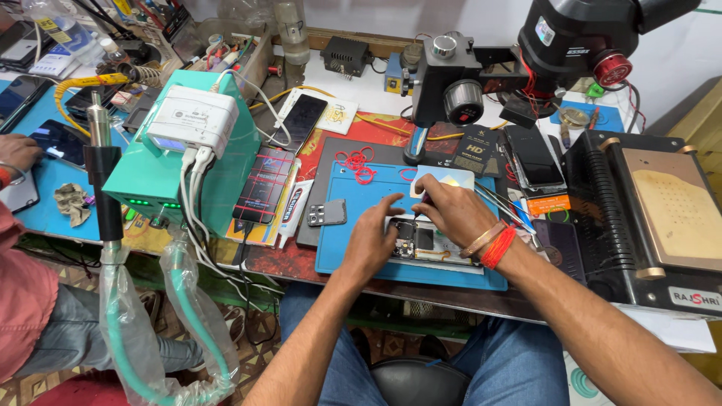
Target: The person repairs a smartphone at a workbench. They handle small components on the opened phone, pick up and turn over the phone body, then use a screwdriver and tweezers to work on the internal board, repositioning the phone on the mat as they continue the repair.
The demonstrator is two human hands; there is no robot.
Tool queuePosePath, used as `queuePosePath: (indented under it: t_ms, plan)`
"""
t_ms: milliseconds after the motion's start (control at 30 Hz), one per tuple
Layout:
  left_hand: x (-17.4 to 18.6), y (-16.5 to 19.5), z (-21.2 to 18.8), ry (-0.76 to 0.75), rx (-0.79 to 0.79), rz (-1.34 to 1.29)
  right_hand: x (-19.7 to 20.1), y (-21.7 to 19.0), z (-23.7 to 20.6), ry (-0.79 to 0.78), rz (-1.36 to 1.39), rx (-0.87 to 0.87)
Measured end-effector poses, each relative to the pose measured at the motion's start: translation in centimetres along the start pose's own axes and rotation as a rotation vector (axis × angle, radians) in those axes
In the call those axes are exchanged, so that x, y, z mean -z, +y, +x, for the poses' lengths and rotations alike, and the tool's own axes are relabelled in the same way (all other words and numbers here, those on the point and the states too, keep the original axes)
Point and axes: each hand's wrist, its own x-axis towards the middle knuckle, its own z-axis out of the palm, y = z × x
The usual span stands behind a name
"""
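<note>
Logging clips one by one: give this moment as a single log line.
left hand: steadies opened phone | right hand: holds thin tool over it | surface: blue mat | nearby: microscope

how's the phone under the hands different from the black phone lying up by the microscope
The opened phone lies on the blue mat with its back off and inner parts bared; the black phone is closed, its dark glass whole. The opened one is steadied by the left hand and worked by the right hand with a thin tool; the black one lies untouched. Both lie flat.
</note>
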Motion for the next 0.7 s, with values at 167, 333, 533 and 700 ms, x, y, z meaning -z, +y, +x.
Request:
queuePosePath:
  t_ms: [167, 333, 533, 700]
  plan:
    - [0.8, -2.4, 1.7, 0.137, 0.030, 0.192, -0.2, 0.3, 0.3, -0.021, 0.266, 0.032]
    - [0.3, -3.8, 3.5, 0.109, 0.105, 0.325, -0.3, 0.2, 0.5, 0.046, 0.120, -0.053]
    - [-0.9, -4.3, 4.9, 0.128, 0.202, 0.426, 0.3, -0.2, 1.1, -0.059, 0.127, -0.189]
    - [-0.9, -5.3, 5.4, 0.106, 0.156, 0.484, 0.3, -0.2, 1.1, -0.026, 0.279, 0.024]
